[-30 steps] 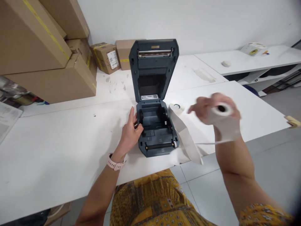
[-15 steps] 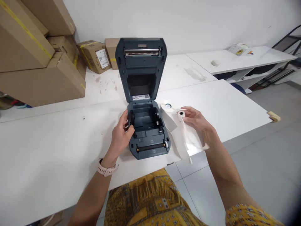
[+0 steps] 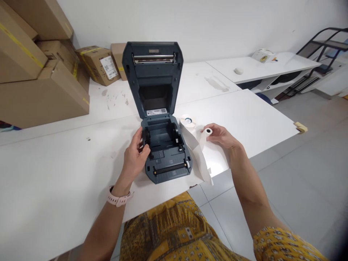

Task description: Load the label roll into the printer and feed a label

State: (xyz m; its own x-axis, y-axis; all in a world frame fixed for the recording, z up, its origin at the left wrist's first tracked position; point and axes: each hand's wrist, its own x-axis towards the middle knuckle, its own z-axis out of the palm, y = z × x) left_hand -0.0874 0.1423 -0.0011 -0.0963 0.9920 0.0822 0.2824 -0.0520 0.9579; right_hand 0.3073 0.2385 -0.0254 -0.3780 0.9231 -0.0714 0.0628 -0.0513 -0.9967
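A dark grey label printer (image 3: 163, 154) stands on the white table with its lid (image 3: 154, 76) raised and its roll bay bare. My left hand (image 3: 135, 154) grips the printer's left side, thumb over the rim by the roll holder. Right of the printer, my right hand (image 3: 221, 136) is closed around a small white paper roll (image 3: 208, 131) with a dark core. A larger label roll (image 3: 187, 121) lies beside the printer. From it a loose strip of paper (image 3: 200, 163) runs along the printer's right side and hangs past the table's front edge.
Cardboard boxes (image 3: 40, 94) are stacked at the back left, with a smaller labelled box (image 3: 99, 65) near the wall. A side table (image 3: 285, 69) at the back right bears a white box (image 3: 263, 55). A yellowish pad (image 3: 301, 127) covers the table's right corner.
The view has shifted slightly to the right. The sheet of paper that trailed from the small roll in my right hand now looks much shorter. My left hand has stayed on the printer.
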